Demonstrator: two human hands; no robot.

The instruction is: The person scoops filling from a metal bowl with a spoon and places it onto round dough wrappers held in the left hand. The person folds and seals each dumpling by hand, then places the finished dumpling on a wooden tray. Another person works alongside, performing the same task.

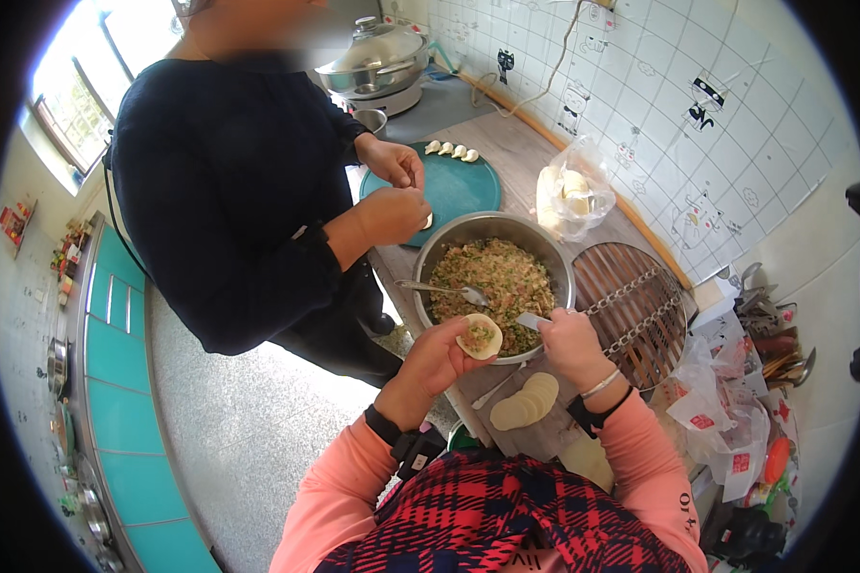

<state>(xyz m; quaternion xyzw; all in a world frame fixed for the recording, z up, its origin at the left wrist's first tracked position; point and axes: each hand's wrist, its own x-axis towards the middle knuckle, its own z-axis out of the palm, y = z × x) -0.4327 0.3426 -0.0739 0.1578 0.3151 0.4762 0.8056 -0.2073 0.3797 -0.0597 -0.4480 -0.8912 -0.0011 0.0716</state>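
Observation:
My left hand [442, 358] holds a round dumpling wrapper [481, 336] with a small mound of filling on it, at the near left rim of a steel bowl [567, 283]. The bowl holds chopped filling [502, 272], with a metal spoon [473, 294] lying across its left side. In my right hand [573, 342], over the bowl's near right rim, is a flat-bladed utensil [530, 321] pointing left; its exact kind cannot be told. Overlapping wrappers [524, 402] lie on the counter between my forearms, beside a thin light-coloured utensil [498, 387].
Across the counter, a person in dark clothes [229, 193] works with both hands over a teal round board [459, 190] bearing several folded dumplings [451, 150]. A plastic bag [577, 190], slatted wooden rack [627, 308] and steel pot [376, 61] stand near the wall. Plastic bags and utensils crowd the right.

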